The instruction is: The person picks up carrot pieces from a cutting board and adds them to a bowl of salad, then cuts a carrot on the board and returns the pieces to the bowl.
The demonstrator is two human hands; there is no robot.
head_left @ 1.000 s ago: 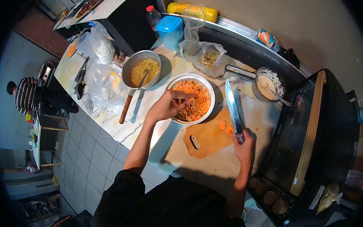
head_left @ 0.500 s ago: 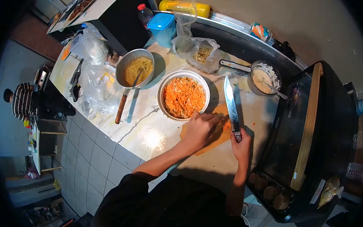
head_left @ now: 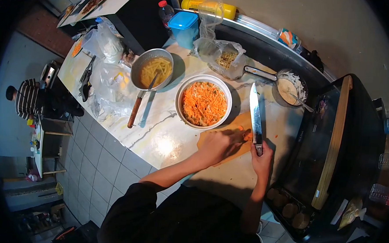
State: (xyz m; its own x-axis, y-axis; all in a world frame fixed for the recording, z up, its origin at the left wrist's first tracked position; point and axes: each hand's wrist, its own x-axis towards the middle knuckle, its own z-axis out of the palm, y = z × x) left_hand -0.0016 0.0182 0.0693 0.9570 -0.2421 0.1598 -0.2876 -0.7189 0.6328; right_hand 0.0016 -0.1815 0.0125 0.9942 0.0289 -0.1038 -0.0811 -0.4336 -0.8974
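Observation:
My right hand is wrapped round the handle of a large kitchen knife, its blade pointing away from me over the right part of the orange-brown cutting board. My left hand is low over the board, fingers bent and closed around small carrot pieces beside the blade. The fingertips are partly hidden. Just beyond that hand stands a white bowl filled with shredded carrot and green bits.
Left of the bowl is a saucepan with pale strips in liquid and a spoon. Plastic bags, a blue-lidded container and a small pan of creamy mix surround it. A black oven borders the right. Another person is far left.
My left hand has shifted from near the bowl's rim toward me, and the carrot pieces by its fingertips show more. The knife stays in my right hand. The whole view has shifted slightly.

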